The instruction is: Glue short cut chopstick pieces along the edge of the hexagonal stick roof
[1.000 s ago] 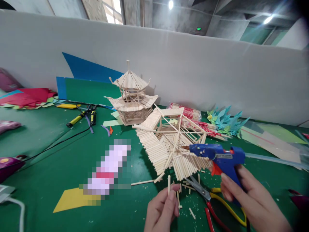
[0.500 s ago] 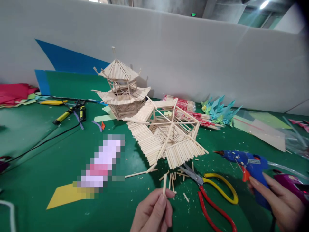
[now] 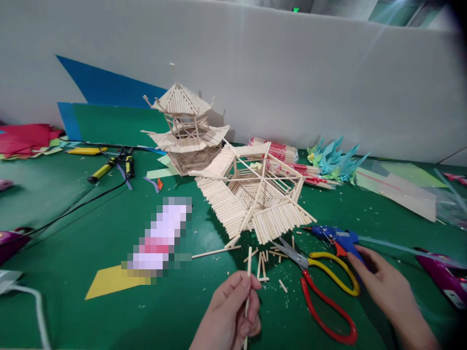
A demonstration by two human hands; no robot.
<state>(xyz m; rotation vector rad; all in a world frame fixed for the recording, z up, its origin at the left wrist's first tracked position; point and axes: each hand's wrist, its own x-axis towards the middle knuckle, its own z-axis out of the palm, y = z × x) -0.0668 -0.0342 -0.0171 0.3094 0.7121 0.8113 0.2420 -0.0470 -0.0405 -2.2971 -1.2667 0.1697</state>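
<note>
Between the fingertips of my left hand (image 3: 233,304) a thin wooden stick (image 3: 249,262) is pinched upright. My right hand (image 3: 388,282) is closed around the handle of a blue hot glue gun (image 3: 337,236), whose nozzle points left toward the stick model. That model (image 3: 262,194), a pagoda roof tier of wooden sticks, sits just beyond my left hand; some sides are covered with rows of sticks, others show bare ribs. Scissors (image 3: 301,262) with one red and one yellow handle lie open between my hands. Short cut sticks (image 3: 260,265) are scattered before the model.
A finished-looking stick pagoda (image 3: 186,131) stands behind. Bundled sticks (image 3: 277,153) and folded teal paper (image 3: 335,158) lie at the back right. Pliers (image 3: 113,165), a cable, yellow paper (image 3: 113,282) and a blurred sheet (image 3: 156,238) are on the left. Purple devices (image 3: 443,279) flank the green table.
The glue gun in my right hand has moved left and slightly up, nearer the model. My left hand still pinches the stick, with more of its lower end showing. The view has shifted slightly.
</note>
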